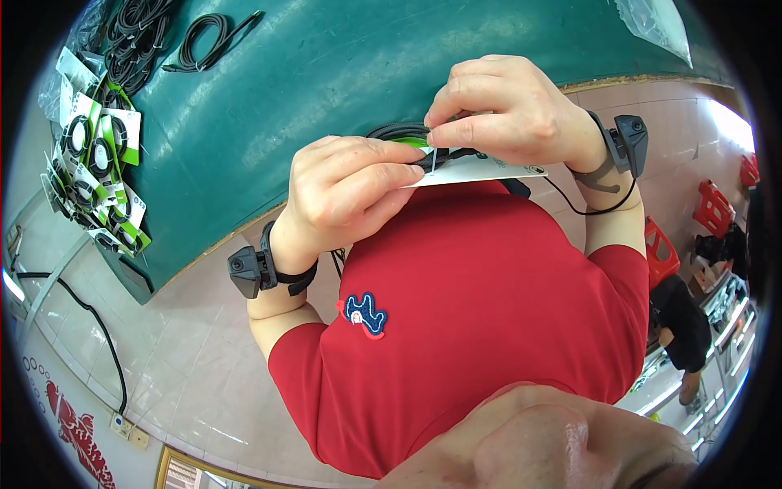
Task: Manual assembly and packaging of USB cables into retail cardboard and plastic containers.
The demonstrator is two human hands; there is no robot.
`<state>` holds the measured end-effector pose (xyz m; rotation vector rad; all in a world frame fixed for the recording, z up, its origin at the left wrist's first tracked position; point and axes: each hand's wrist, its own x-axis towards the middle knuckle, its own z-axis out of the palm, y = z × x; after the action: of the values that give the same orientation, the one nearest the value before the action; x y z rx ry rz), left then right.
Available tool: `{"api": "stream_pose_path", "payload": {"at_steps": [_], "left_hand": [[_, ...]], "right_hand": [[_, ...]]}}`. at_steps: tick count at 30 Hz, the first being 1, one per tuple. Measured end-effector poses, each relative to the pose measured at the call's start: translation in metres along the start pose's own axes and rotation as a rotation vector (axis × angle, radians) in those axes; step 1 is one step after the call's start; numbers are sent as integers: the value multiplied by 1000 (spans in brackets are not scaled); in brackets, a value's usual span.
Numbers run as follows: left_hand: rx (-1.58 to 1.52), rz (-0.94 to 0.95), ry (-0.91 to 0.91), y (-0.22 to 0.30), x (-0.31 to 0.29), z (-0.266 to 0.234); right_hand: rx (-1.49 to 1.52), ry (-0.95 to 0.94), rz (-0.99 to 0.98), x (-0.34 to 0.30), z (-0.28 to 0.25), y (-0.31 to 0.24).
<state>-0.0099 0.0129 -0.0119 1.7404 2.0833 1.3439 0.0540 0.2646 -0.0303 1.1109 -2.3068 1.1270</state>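
Close to the table's near edge, a coiled black cable (395,130) lies against a white and green card (481,170) between my hands. My left hand (346,187) is closed, its thumb and fingers pinching the card and the cable from the left. A thin whitish tie (433,160) stands up around the cable at the card. My right hand (513,110) is bent over from the right, thumb and forefinger pressed together at the tie's upper end. My right fingers partly cover the coil. Each wrist wears a strapped black device.
A pile of carded cables (102,163) lies at the table's left end, with a heap of loose black cables (134,37) behind. One separate coil (195,49) rests beside them. A clear plastic bag (660,28) lies far right. Red stools (714,208) and another person (683,326) are to the right.
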Motion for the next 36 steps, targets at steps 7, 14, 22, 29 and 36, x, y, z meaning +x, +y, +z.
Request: {"api": "stream_pose_path", "payload": {"at_steps": [7,14,22,29,36], "left_hand": [[-13,17,2,-5,7,-2],[-32,2,0,-5,8,-2],[-63,-76,6,-6,8,-6],[-224,-215,52,-2,10,-9],[-336,-266,25,-4,7,-15]], "right_hand": [[-8,-15,-22,0,3,1],[18,-13,-45,0,1,3],[66,-34,-78,11,-1,7],[198,-27,-63,23,-5,11],[129,-43,-101,25,-6,11]]}}
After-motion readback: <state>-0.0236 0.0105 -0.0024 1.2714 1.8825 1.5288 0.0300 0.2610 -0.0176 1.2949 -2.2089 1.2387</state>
